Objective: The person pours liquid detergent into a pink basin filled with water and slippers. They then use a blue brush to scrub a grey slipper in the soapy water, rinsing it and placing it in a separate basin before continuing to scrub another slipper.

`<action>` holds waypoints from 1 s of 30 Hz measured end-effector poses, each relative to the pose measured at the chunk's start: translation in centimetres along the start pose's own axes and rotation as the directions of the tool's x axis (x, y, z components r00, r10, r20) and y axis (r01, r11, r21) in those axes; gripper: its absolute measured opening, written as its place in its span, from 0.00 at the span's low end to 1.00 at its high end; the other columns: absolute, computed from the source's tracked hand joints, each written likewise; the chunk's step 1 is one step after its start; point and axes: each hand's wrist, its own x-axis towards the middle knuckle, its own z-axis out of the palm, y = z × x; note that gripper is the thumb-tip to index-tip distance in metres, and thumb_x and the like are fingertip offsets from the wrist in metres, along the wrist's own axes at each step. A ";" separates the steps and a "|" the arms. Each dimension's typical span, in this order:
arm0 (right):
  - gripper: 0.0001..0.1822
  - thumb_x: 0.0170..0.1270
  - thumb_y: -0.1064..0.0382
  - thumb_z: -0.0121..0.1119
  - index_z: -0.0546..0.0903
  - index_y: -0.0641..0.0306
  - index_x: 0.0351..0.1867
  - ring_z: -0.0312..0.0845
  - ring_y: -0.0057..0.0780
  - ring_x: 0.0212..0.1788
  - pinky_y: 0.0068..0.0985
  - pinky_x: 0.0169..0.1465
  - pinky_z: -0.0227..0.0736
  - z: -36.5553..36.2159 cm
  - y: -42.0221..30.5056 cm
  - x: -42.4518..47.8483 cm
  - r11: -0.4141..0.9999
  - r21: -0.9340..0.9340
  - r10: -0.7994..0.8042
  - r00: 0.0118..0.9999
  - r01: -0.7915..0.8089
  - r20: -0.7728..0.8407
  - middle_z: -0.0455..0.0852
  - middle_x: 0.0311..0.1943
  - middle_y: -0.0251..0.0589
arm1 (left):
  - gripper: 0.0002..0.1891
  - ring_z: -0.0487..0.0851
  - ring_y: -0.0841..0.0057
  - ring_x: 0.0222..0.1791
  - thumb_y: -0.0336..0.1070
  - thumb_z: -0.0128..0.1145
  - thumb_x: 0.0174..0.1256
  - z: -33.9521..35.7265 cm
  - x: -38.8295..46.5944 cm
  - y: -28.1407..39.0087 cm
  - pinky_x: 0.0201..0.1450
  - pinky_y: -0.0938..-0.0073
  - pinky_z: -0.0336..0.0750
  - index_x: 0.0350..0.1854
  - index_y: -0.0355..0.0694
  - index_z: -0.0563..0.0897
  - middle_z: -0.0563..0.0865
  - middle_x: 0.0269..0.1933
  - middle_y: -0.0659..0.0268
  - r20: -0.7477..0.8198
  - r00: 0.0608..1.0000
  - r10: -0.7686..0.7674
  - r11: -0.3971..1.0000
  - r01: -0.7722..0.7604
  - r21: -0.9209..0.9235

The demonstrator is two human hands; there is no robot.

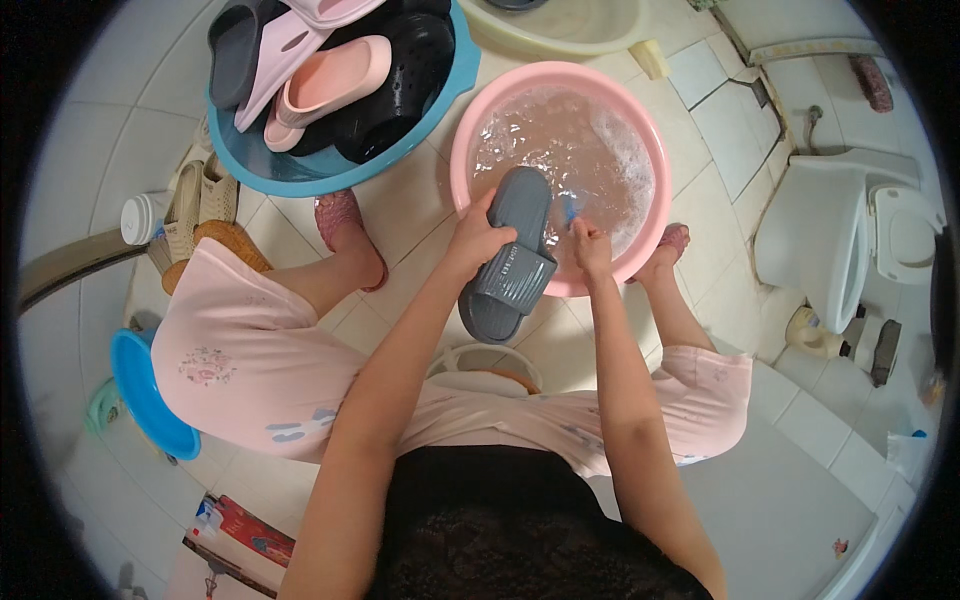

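My left hand (480, 238) grips a wet grey slide sandal (517, 274) by its side near the strap, with the sole's toe or heel end over the water. The sandal is tilted across the near rim of a pink basin (664, 180) of cloudy, foamy water. My right hand (592, 245) is closed around a blue item (571, 207), probably a brush, whose far part dips into the water; its full shape is hidden. To the left, a blue tub (341, 182) holds pink, black and dark grey clogs and slides.
A pale yellow basin (577, 46) stands beyond the pink one. Beige shoes (184, 206) and a white lidded container (139, 220) are at the left, above a bright blue basin (146, 390). A white toilet (806, 232) is at the right. My feet flank the pink basin.
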 end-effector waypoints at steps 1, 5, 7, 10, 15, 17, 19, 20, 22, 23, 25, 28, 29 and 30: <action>0.17 0.66 0.59 0.58 0.80 0.62 0.54 0.78 0.23 0.34 0.23 0.38 0.72 -0.2 -0.1 -0.4 0.998 0.059 -0.029 0.999 0.026 0.040 0.86 0.41 0.40 | 0.43 0.75 0.62 0.60 0.31 0.61 0.40 0.0 0.1 0.1 0.62 0.71 0.68 0.68 0.35 0.64 0.75 0.62 0.50 -0.001 1.000 0.013 1.000 -0.013 0.010; 0.17 0.63 0.60 0.61 0.82 0.56 0.53 0.77 0.23 0.33 0.23 0.37 0.71 -0.4 -4.7 -6.7 0.873 0.081 -0.484 0.875 0.481 0.024 0.84 0.36 0.40 | 0.42 0.78 0.63 0.56 0.28 0.61 0.40 -0.4 1.1 -0.7 0.59 0.71 0.70 0.67 0.37 0.67 0.78 0.58 0.52 -0.011 0.999 0.030 0.999 -0.030 0.028; 0.18 0.62 0.62 0.62 0.82 0.54 0.54 0.75 0.21 0.32 0.19 0.35 0.69 -0.8 -5.6 -8.8 0.741 0.024 -0.667 0.731 0.671 0.144 0.80 0.27 0.35 | 0.41 0.79 0.65 0.54 0.27 0.61 0.39 -0.6 1.1 -1.2 0.57 0.72 0.71 0.66 0.38 0.68 0.80 0.55 0.53 0.045 0.999 0.027 1.000 -0.027 -0.016; 0.15 0.61 0.58 0.62 0.84 0.44 0.51 0.76 0.34 0.27 0.29 0.32 0.70 -1.5 -6.8 -7.0 0.690 -0.461 -0.589 0.803 0.557 0.089 0.79 0.25 0.43 | 0.39 0.80 0.72 0.50 0.25 0.59 0.39 -1.0 0.5 -0.6 0.53 0.75 0.72 0.64 0.40 0.71 0.82 0.50 0.59 0.116 0.993 0.007 0.999 -0.002 -0.047; 0.15 0.59 0.49 0.60 0.84 0.40 0.48 0.78 0.41 0.25 0.36 0.30 0.72 -2.4 -6.9 -7.5 0.571 -0.415 -0.699 0.685 0.708 0.205 0.80 0.25 0.43 | 0.39 0.80 0.76 0.48 0.24 0.58 0.41 -1.3 0.3 -0.1 0.52 0.76 0.73 0.65 0.40 0.71 0.82 0.50 0.63 0.186 0.982 0.022 0.987 0.008 -0.157; 0.15 0.60 0.49 0.60 0.85 0.40 0.48 0.78 0.42 0.26 0.36 0.30 0.72 -2.4 -6.7 -8.3 0.568 -0.389 -0.706 0.673 0.725 0.223 0.80 0.24 0.43 | 0.38 0.79 0.76 0.48 0.24 0.58 0.41 -1.3 0.2 -0.6 0.52 0.76 0.73 0.65 0.40 0.71 0.82 0.49 0.64 0.192 0.981 0.033 0.983 0.003 -0.182; 0.14 0.60 0.50 0.61 0.85 0.41 0.47 0.79 0.42 0.25 0.36 0.30 0.72 -2.6 -6.2 -7.7 0.604 -0.440 -0.669 0.723 0.664 0.173 0.80 0.23 0.42 | 0.38 0.79 0.76 0.47 0.25 0.58 0.41 -1.1 0.0 -0.5 0.51 0.76 0.73 0.65 0.40 0.71 0.82 0.49 0.64 0.256 0.966 0.037 0.980 0.015 -0.200; 0.14 0.59 0.51 0.61 0.85 0.40 0.47 0.78 0.42 0.25 0.36 0.30 0.73 -2.5 -5.8 -6.0 0.636 -0.496 -0.629 0.770 0.591 0.111 0.80 0.23 0.42 | 0.37 0.80 0.76 0.47 0.25 0.58 0.41 -0.8 -0.2 -0.3 0.51 0.76 0.73 0.64 0.40 0.72 0.82 0.49 0.64 0.273 0.962 0.010 0.981 0.044 -0.190; 0.15 0.58 0.53 0.63 0.85 0.41 0.48 0.78 0.39 0.25 0.35 0.30 0.73 -1.8 -6.1 -5.1 0.652 -0.521 -0.630 0.776 0.551 0.031 0.79 0.21 0.41 | 0.36 0.80 0.75 0.48 0.25 0.59 0.41 -0.8 -0.2 0.2 0.52 0.75 0.73 0.63 0.39 0.72 0.82 0.49 0.64 0.288 0.957 -0.044 0.982 0.095 -0.164; 0.14 0.58 0.53 0.63 0.85 0.40 0.47 0.79 0.39 0.25 0.35 0.30 0.73 -1.6 -5.8 -5.5 0.658 -0.443 -0.654 0.753 0.609 0.064 0.79 0.21 0.41 | 0.36 0.80 0.74 0.48 0.25 0.59 0.41 -0.9 -0.3 0.2 0.52 0.75 0.73 0.63 0.38 0.72 0.82 0.49 0.63 0.268 0.962 -0.046 0.987 0.086 -0.137; 0.14 0.58 0.52 0.63 0.85 0.40 0.47 0.79 0.39 0.25 0.35 0.30 0.73 -1.4 -5.8 -7.8 0.641 -0.272 -0.712 0.688 0.718 0.140 0.79 0.22 0.41 | 0.36 0.80 0.73 0.48 0.25 0.59 0.42 -0.9 -0.3 -0.2 0.52 0.75 0.73 0.63 0.38 0.72 0.81 0.49 0.62 0.211 0.976 -0.048 0.993 0.069 -0.097; 0.15 0.60 0.52 0.61 0.84 0.38 0.49 0.79 0.40 0.26 0.35 0.30 0.73 -1.4 -5.8 -8.1 0.631 -0.343 -0.680 0.709 0.696 0.188 0.79 0.24 0.41 | 0.37 0.80 0.73 0.48 0.25 0.59 0.41 -1.2 0.1 -1.1 0.53 0.74 0.72 0.63 0.37 0.71 0.81 0.49 0.61 0.257 0.966 -0.023 1.000 0.024 0.000; 0.15 0.61 0.52 0.60 0.83 0.37 0.50 0.79 0.40 0.26 0.35 0.30 0.73 -1.2 -5.5 -7.2 0.620 -0.375 -0.688 0.707 0.689 0.163 0.79 0.24 0.41 | 0.37 0.80 0.73 0.48 0.25 0.59 0.41 -1.0 0.0 -1.4 0.53 0.74 0.72 0.64 0.36 0.70 0.81 0.49 0.61 0.258 0.966 -0.037 0.999 0.043 -0.019; 0.15 0.62 0.53 0.59 0.82 0.38 0.51 0.79 0.42 0.28 0.37 0.32 0.73 -0.7 -4.8 -5.8 0.618 -0.483 -0.661 0.742 0.620 0.107 0.80 0.26 0.43 | 0.38 0.79 0.73 0.49 0.25 0.59 0.41 -1.0 -0.1 -0.9 0.53 0.74 0.72 0.64 0.36 0.70 0.81 0.50 0.61 0.257 0.965 -0.043 0.998 0.053 -0.033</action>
